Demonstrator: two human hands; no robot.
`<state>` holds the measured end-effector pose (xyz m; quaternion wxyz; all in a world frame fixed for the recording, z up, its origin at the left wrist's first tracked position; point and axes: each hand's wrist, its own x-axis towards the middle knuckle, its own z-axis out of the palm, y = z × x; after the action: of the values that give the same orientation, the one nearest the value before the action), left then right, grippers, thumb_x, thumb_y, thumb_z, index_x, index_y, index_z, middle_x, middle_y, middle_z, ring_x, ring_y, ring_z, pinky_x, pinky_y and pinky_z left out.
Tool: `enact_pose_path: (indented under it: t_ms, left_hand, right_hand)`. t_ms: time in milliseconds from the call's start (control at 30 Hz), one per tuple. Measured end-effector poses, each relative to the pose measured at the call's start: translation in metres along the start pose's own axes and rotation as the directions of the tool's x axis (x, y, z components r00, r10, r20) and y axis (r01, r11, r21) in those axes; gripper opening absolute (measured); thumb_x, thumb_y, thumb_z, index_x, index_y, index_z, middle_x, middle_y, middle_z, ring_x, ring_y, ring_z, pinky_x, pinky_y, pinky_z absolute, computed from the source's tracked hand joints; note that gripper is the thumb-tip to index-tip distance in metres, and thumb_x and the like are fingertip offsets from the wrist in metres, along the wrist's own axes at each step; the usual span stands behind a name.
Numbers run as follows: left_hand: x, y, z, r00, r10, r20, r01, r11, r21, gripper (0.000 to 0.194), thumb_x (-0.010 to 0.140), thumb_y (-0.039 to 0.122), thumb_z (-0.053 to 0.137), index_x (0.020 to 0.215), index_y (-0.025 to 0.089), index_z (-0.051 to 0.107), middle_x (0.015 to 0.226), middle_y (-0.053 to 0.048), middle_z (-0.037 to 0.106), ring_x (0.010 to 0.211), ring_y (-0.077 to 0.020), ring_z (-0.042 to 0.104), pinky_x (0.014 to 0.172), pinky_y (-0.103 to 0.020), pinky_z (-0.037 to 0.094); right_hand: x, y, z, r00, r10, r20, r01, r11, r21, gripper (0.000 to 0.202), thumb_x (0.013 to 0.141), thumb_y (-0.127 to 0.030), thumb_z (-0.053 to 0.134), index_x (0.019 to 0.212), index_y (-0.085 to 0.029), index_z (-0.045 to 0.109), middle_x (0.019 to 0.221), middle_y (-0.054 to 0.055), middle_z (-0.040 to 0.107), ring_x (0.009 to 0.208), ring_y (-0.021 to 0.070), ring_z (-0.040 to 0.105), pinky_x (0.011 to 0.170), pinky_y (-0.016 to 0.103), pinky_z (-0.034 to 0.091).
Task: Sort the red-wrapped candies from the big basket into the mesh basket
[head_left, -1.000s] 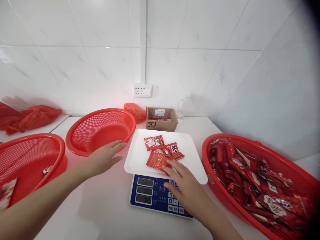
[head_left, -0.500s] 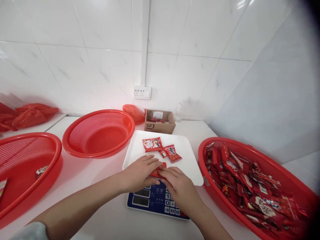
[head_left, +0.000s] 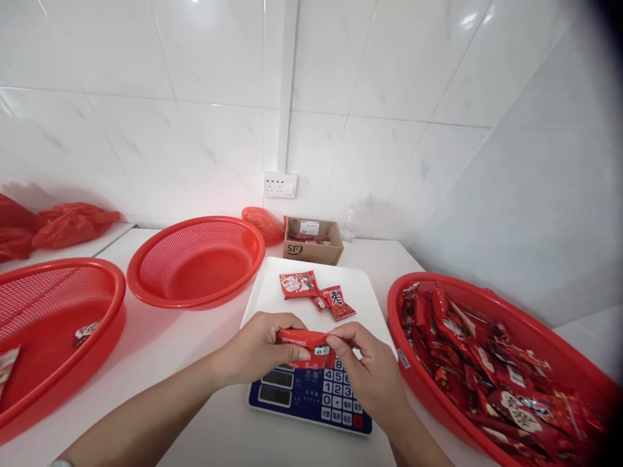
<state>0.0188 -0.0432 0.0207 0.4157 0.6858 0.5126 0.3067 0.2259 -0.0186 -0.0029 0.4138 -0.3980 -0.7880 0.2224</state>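
Between my two hands is a red snack packet (head_left: pixel 309 350), held up over the front of a digital scale (head_left: pixel 287 415). My left hand (head_left: pixel 260 347) grips its left end, thumb in front. At the other end, my right hand (head_left: pixel 367 363) pinches the packet's upper right corner. Small dark print and a white label patch show on the side facing me. Behind it, on the scale's white pan (head_left: pixel 263 292), lie a red packet with a cartoon picture (head_left: pixel 298 284) and a red packet with a large black character (head_left: pixel 339 303), overlapping another partly hidden packet.
A red basket (head_left: pixel 396 292) heaped with red packets stands at the right. Two red baskets are on the left: the nearer one (head_left: pixel 119 285) holds a few packets, the other (head_left: pixel 136 285) sits behind. A cardboard box (head_left: pixel 316 253) and red plastic bags (head_left: pixel 263 224) are by the wall.
Both hands have lifted the packet off the scale toward me and tilted it up, so more of its face shows. The packets on the pan stay in place.
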Motion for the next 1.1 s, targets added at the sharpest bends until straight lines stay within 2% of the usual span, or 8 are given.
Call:
enact_pose_path:
  t_ms: [200,367,467,633,733,867,967,1100]
  left_hand:
    - [-0.008,-0.002,-0.017,0.973,0.018,-0.228,0.011,0.992,0.125,0.014,0.085,0.032,0.065,0.090,0.020,0.069,0.080,-0.002,0.074,0.070,-0.0179,0.068,0.061,-0.026,0.055]
    - [-0.008,-0.013,-0.062,0.843,0.105,-0.527,0.143,0.902,0.407,0.024,0.093,0.037,0.051,0.104,0.022,0.066,0.110,-0.011,0.076,0.102,-0.0317,0.068,0.080,-0.042,0.056]
    - [-0.003,-0.025,-0.088,0.794,0.138,-0.591,0.255,0.808,0.531,0.030,0.097,0.036,0.043,0.109,0.021,0.067,0.115,-0.016,0.074,0.111,-0.0399,0.065,0.085,-0.053,0.053]
    - [0.014,-0.046,-0.098,0.851,0.171,-0.497,0.250,0.700,0.669,0.032,0.099,0.023,0.043,0.112,0.015,0.070,0.119,-0.021,0.073,0.119,-0.0421,0.063,0.097,-0.062,0.049]
    - [0.031,-0.048,-0.080,0.911,0.213,-0.353,0.121,0.679,0.724,0.027,0.098,0.027,0.059,0.122,0.015,0.066,0.132,-0.014,0.066,0.129,-0.0326,0.058,0.108,-0.058,0.045]
    - [0.062,-0.041,-0.044,0.962,0.218,-0.164,-0.032,0.686,0.727,0.030,0.098,0.031,0.063,0.126,0.019,0.064,0.134,-0.011,0.064,0.119,-0.0277,0.063,0.100,-0.052,0.053]
    - [0.087,-0.040,-0.025,0.979,0.171,-0.109,-0.044,0.703,0.709,0.034,0.098,0.032,0.064,0.128,0.018,0.061,0.133,-0.011,0.063,0.114,-0.0273,0.065,0.096,-0.050,0.056]
    - [0.106,-0.041,-0.019,0.993,0.075,-0.088,0.003,0.745,0.667,0.036,0.097,0.033,0.065,0.129,0.017,0.060,0.131,-0.011,0.063,0.111,-0.0271,0.066,0.093,-0.050,0.057]
  right_hand:
    - [0.003,0.006,-0.004,0.996,0.084,-0.007,-0.084,0.996,-0.011,0.032,0.100,-0.040,0.049,0.083,-0.022,0.070,0.075,0.004,0.077,0.067,0.0191,0.072,0.060,0.027,0.059]
    - [0.010,0.031,-0.008,0.990,0.144,-0.002,-0.143,0.978,-0.154,0.032,0.098,-0.040,0.048,0.107,-0.019,0.071,0.111,0.013,0.078,0.100,0.0291,0.073,0.085,0.044,0.060]
    - [0.016,0.045,-0.005,0.986,0.157,0.060,-0.137,0.958,-0.254,0.034,0.095,-0.033,0.050,0.117,-0.016,0.070,0.126,0.017,0.072,0.122,0.0339,0.064,0.104,0.054,0.051]
    - [0.025,0.060,0.004,0.963,0.235,0.128,-0.166,0.900,-0.404,0.036,0.092,-0.023,0.058,0.125,-0.012,0.068,0.138,0.023,0.064,0.131,0.0398,0.058,0.108,0.060,0.046]
    - [0.030,0.065,0.008,0.953,0.265,0.145,-0.172,0.871,-0.461,0.035,0.094,-0.021,0.063,0.128,-0.013,0.066,0.141,0.020,0.062,0.130,0.0371,0.059,0.107,0.059,0.047]
    - [0.036,0.068,0.012,0.951,0.261,0.166,-0.149,0.857,-0.494,0.033,0.098,-0.028,0.065,0.129,-0.018,0.063,0.140,0.012,0.061,0.125,0.0292,0.061,0.105,0.055,0.050]
    - [0.038,0.066,0.012,0.951,0.249,0.185,-0.123,0.851,-0.510,0.031,0.099,-0.029,0.063,0.128,-0.019,0.063,0.138,0.011,0.062,0.122,0.0279,0.063,0.102,0.052,0.052]
    - [0.036,0.063,0.005,0.943,0.262,0.203,-0.114,0.831,-0.545,0.030,0.099,-0.030,0.063,0.127,-0.019,0.063,0.133,0.010,0.064,0.116,0.0264,0.065,0.098,0.050,0.054]
